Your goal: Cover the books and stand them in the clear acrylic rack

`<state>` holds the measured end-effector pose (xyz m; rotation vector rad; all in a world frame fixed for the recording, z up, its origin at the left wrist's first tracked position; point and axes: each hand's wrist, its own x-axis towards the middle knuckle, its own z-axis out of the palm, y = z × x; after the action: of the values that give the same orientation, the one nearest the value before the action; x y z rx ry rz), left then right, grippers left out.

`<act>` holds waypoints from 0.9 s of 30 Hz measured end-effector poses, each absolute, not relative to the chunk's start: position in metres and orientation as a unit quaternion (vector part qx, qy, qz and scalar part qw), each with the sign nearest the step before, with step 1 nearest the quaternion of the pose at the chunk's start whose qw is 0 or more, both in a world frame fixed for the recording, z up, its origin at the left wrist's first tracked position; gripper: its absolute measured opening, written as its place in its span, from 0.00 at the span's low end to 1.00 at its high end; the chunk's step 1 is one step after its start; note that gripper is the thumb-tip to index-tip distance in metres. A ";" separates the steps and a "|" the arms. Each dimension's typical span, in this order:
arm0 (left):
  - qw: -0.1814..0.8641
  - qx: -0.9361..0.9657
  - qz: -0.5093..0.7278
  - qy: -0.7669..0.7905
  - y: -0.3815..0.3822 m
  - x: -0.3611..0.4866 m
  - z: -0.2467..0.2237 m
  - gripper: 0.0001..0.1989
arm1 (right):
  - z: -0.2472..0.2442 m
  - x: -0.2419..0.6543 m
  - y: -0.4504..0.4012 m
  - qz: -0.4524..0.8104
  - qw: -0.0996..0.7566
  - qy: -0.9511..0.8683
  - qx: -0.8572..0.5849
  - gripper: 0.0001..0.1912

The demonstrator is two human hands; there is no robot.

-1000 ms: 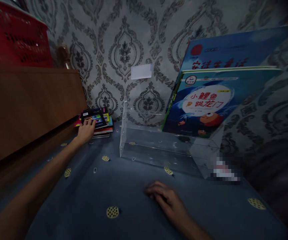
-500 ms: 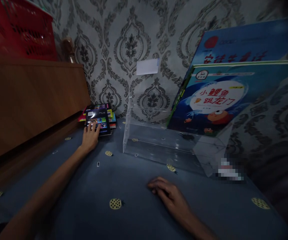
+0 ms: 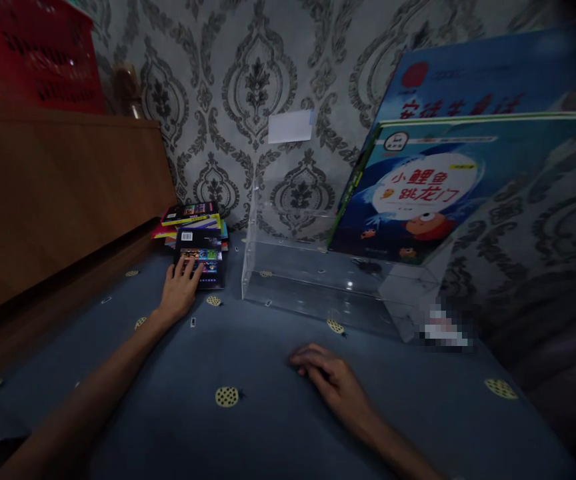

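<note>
In the head view, resting the left hand (image 3: 179,292), fingers spread apart, on the lower part of a black book (image 3: 201,240); just beyond those fingers, a pile (image 3: 193,215) of books; keeping the right hand (image 3: 337,383), fingers curled together, by the blue cloth (image 3: 273,433); beyond these, a clear rack (image 3: 293,293) with a fish book (image 3: 403,200).

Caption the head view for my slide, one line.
Left hand on a dark book before the book pile; right hand before the clear acrylic rack.

Red basket (image 3: 63,67) on wooden cabinet (image 3: 63,200), grey patterned wallpaper (image 3: 258,80)
</note>
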<state>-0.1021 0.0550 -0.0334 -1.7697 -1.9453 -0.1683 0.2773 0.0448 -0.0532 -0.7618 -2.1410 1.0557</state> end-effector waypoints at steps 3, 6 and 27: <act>0.244 -0.658 -0.061 -0.710 0.048 -0.097 -0.033 0.30 | -0.053 0.278 0.045 0.402 0.308 -0.813 -0.287 0.16; 0.238 -0.668 -0.059 -0.703 0.040 -0.093 -0.033 0.29 | -0.052 0.278 0.045 0.400 0.304 -0.816 -0.287 0.16; 0.043 -0.748 0.026 -0.662 -0.057 -0.058 -0.016 0.32 | -0.052 0.275 0.043 0.398 0.317 -0.813 -0.284 0.17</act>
<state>-0.0579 -0.0573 -0.0162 -2.2865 -2.0254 0.0785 0.2752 0.0428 -0.0517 -0.7475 -2.1395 1.0481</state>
